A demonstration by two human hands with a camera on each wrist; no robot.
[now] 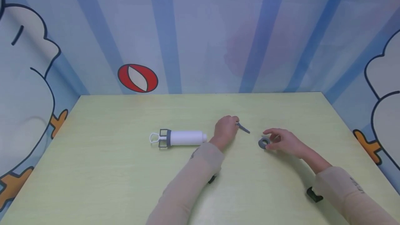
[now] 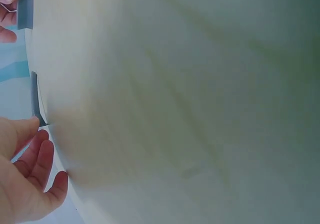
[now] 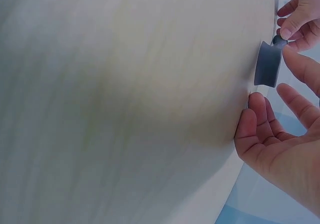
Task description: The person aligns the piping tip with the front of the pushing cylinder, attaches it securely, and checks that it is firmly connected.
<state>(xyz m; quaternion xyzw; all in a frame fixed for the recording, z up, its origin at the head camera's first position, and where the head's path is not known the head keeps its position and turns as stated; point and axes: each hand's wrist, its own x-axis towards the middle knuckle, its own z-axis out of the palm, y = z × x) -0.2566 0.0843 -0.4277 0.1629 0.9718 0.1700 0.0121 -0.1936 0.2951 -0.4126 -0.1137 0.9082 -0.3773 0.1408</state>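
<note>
Your left hand (image 1: 225, 131): pinches a grey tapered piece (image 1: 243, 128) by one end, apparently keeping its tip free. Your right hand (image 1: 285, 143): parted beside a grey ring (image 1: 261, 144), contact unclear. White cylinder (image 1: 186, 138): left, on table (image 1: 109, 176).

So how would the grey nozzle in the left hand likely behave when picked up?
The nozzle is probably stiff: its free length juts out straight. It is likely light, being small beside the left hand pinching it. It might pivot if bumped, since the grip is near one end.
</note>
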